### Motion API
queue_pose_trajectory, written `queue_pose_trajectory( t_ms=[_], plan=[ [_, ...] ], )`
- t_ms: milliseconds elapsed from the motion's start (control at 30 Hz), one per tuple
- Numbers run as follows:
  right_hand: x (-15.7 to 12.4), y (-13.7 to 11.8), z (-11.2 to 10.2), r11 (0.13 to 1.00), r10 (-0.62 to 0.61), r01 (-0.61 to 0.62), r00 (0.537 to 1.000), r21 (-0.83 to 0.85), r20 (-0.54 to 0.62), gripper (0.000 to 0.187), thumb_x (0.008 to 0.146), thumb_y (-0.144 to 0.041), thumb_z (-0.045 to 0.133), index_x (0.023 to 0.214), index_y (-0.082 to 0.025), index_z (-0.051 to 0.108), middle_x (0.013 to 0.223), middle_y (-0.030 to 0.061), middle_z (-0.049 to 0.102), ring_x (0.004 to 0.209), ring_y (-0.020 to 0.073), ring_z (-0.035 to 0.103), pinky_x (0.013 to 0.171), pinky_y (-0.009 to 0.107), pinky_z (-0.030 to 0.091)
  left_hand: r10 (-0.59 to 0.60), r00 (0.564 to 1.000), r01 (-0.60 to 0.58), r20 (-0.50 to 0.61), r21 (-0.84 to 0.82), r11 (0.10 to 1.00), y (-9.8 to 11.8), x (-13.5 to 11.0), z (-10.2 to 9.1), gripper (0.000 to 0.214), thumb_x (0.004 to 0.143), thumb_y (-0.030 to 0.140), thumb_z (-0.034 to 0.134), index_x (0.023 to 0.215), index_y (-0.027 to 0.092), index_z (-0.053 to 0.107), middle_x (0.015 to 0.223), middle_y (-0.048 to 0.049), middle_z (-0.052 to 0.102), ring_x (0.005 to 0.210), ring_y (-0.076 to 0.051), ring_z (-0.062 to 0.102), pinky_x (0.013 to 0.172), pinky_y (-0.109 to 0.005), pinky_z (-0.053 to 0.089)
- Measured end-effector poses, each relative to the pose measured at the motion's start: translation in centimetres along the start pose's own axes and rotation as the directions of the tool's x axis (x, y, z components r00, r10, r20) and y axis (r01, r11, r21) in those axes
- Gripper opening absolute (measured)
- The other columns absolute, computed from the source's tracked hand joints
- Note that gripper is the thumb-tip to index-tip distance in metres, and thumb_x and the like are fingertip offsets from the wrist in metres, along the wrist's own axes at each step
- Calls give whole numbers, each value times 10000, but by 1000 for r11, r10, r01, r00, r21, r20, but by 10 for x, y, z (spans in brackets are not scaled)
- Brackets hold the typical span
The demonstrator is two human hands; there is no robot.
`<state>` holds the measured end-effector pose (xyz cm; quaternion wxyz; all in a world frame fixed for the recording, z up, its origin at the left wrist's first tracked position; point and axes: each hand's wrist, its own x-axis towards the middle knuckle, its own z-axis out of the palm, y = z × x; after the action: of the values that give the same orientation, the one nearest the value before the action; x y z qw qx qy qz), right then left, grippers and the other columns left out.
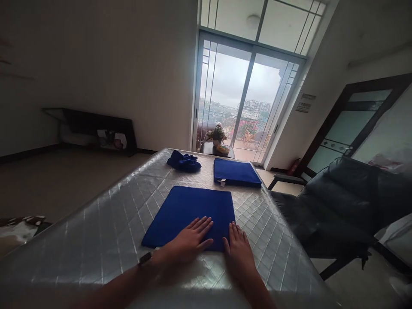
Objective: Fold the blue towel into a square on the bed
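Observation:
A flat blue folded cloth lies before me on the table. Across its near part rests my left hand, fingers outstretched and palm down. My right hand lies flat at the cloth's right edge, its fingers extended along that side. Neither hand grips anything. Farther back on the right is a neat stack of folded blue cloth with a small white tag at its near edge. To the left of that stack sits a crumpled blue cloth.
The table has a shiny quilted-pattern cover. A black armchair stands close to its right side. Beyond the far edge, a small dark side table bears a potted plant before the glass sliding door.

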<state>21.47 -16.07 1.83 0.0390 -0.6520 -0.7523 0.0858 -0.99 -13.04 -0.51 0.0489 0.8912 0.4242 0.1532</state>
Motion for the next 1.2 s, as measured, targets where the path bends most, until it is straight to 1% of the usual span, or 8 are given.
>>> queue_pose_trajectory(
  t_ms=[100,200,333,500,733,867,1000,1200],
  plan=[
    [-1,0,-1,1000,2,-2,1000,22,9,616,991,-415,231,1531,-121,207,1593,38,148,1478,197,121,1205,407,106,-190,981,187,38,66,980,-27,-33,-16,620,964,593,313,1512,327,194,1568,1,251,1454,-216,252,1194,-425,256],
    [-2,0,-1,999,6,-7,1000,33,14,626,992,-437,210,1531,-119,193,1596,25,124,1481,189,90,1208,397,87,-375,926,366,41,138,920,-48,-65,-28,675,945,629,317,1513,274,237,1575,-37,248,1459,-244,244,1190,-461,231],
    [-4,-1,-3,1000,13,-13,1000,25,25,630,993,-454,202,1528,-122,202,1598,13,112,1483,188,68,1209,390,70,-484,874,471,33,184,863,-54,-87,-34,714,940,644,287,1518,226,257,1588,-51,216,1476,-246,188,1194,-469,204],
    [-4,-3,-6,999,20,-19,999,-25,51,626,998,-449,184,1532,-123,165,1597,11,94,1482,183,73,1209,384,76,-508,861,493,41,185,850,-49,-86,-33,747,930,668,266,1524,217,251,1595,-48,204,1480,-235,176,1206,-449,161],
    [2,1,-10,994,-4,13,996,-106,87,619,997,-449,218,1532,-141,187,1600,22,106,1483,214,85,1200,424,98,-476,879,473,-22,159,867,-52,-89,-28,760,906,685,336,1519,240,274,1588,-64,239,1471,-261,215,1195,-470,190],
    [26,0,-20,992,-52,61,995,-110,80,615,995,-455,214,1538,-166,188,1604,11,110,1482,226,108,1192,439,109,-477,879,472,-2,144,869,-54,-91,-25,789,894,697,343,1527,244,217,1600,-57,198,1479,-267,181,1199,-480,184],
    [65,-6,-26,994,-57,59,998,-91,34,629,994,-442,196,1534,-120,207,1603,40,155,1479,235,131,1187,432,114,-486,874,481,-10,167,861,-56,-92,-23,799,887,707,337,1530,257,187,1606,-35,180,1482,-257,169,1208,-468,170],
    [95,-4,-4,999,27,-28,999,-33,-32,644,996,-452,174,1539,-105,188,1607,58,158,1481,230,124,1184,428,100,-502,865,494,-4,183,850,-55,-92,-23,797,877,713,347,1527,279,187,1600,-20,189,1480,-251,178,1204,-465,201]
  ],
)
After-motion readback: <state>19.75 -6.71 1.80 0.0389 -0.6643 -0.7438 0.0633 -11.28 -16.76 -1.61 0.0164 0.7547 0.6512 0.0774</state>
